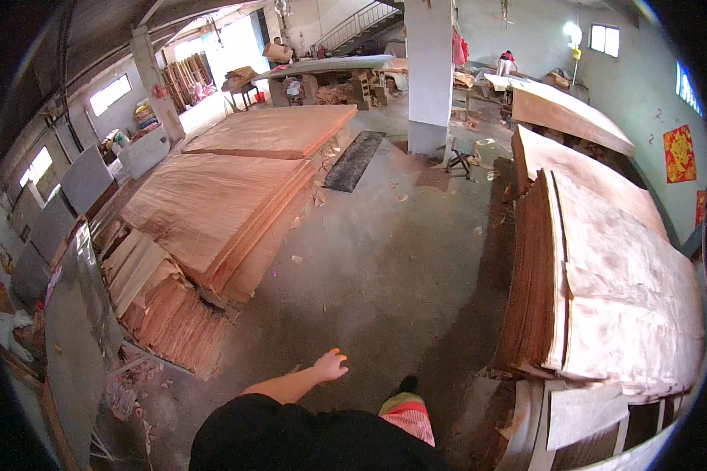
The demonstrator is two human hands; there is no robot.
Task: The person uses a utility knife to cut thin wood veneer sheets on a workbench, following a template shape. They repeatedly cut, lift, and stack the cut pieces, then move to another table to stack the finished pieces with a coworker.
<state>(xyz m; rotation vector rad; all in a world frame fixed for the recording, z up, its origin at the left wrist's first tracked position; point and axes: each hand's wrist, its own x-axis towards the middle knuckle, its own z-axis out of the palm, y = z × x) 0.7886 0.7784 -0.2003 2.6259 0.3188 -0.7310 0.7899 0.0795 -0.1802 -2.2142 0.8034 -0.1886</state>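
Wood sheets (220,196) lie in big, flat piles on both sides of us, with open floor (353,267) in between. On our left, the piles are reddish brown, and a lower pile near us has torn, rough edges. On our right, a tall pile (628,282) has a pale top and brown layers down its side.

Our left hand (328,367) hangs over the floor, nearer to the left piles but apart from them. Its fingers (337,353) are bent a little and look slightly apart, with orange on the tips, and they seem to hold nothing. We cannot make out our right hand. Low down in front of us is some striped cloth (407,420) in pink, red and green.

For writing, we can look at the wall on our right. A red poster (679,154) with a gold pattern hangs there, and two small red marks (654,125) sit beside it. Part of another red sheet (701,207) shows lower down.

Further off, a black mat (354,161) lies by the left piles. A small stool (462,151) stands near a white post (430,78). Far back, one person (279,51) is near the bright doorway, and another person (507,63) bends over on the right side.
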